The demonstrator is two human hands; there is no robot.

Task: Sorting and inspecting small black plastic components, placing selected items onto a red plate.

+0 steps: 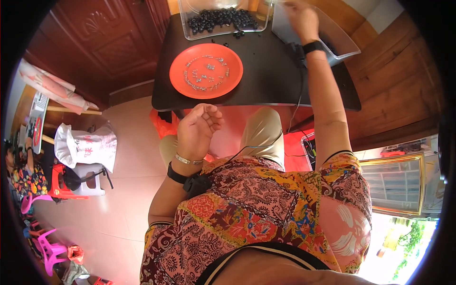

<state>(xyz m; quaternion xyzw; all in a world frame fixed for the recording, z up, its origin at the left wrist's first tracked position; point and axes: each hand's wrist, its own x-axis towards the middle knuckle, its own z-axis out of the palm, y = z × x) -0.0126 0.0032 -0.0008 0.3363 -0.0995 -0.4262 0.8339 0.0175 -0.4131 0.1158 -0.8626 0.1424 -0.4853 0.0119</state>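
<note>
My right hand (302, 21) is stretched out over the clear plastic bin (346, 51) at the back right of the dark table. It is blurred, and its fingertips are too unclear to show whether they hold anything. My left hand (199, 128) hovers just in front of the table's near edge, its fingers loosely curled and the palm bare. Beyond it lies a round orange-red plate (178, 78) with many small shiny metal pieces, some in a ring and some in the middle. A clear tray (204, 34) behind the plate holds a heap of small black parts.
A few black parts (239, 34) lie loose beside the tray on the black tabletop (266, 71). A dark cable (300, 90) runs down over the table edge. Wooden furniture (394, 90) stands at the right. A white sack (88, 147) and stools are on the left, near another person (28, 173).
</note>
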